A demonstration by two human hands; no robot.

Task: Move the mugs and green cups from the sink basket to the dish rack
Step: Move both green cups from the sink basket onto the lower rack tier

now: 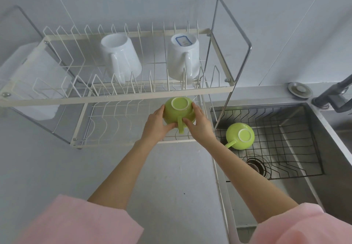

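Nearest the camera, two bare forearms reach forward out of pink sleeves (80,222) over the grey counter (171,177), converging on the dish rack (114,99). At the rack's lower tier, toward its right end, the left hand (155,124) and the right hand (200,124) clasp one green cup (179,110) between them. The cup is upside down, its pale foot ring facing up and its handle pointing back toward the person, between the two thumbs. The left hand's fingers wrap the cup's left wall, the right hand's fingers curl over its right wall; both wrists are bent slightly inward. The cup sits just under the front rail of the rack's upper tier; whether it rests on the lower wires cannot be told.

Right of the rack, in the sink (314,167), a black wire sink basket (285,148) holds a second green cup (240,136), also inverted, lying near the basket's left side with its handle pointing left.

On the rack's upper tier, farther back, two white mugs stand upside down among the prongs: the left mug (122,57) and the right mug (182,57), well apart.
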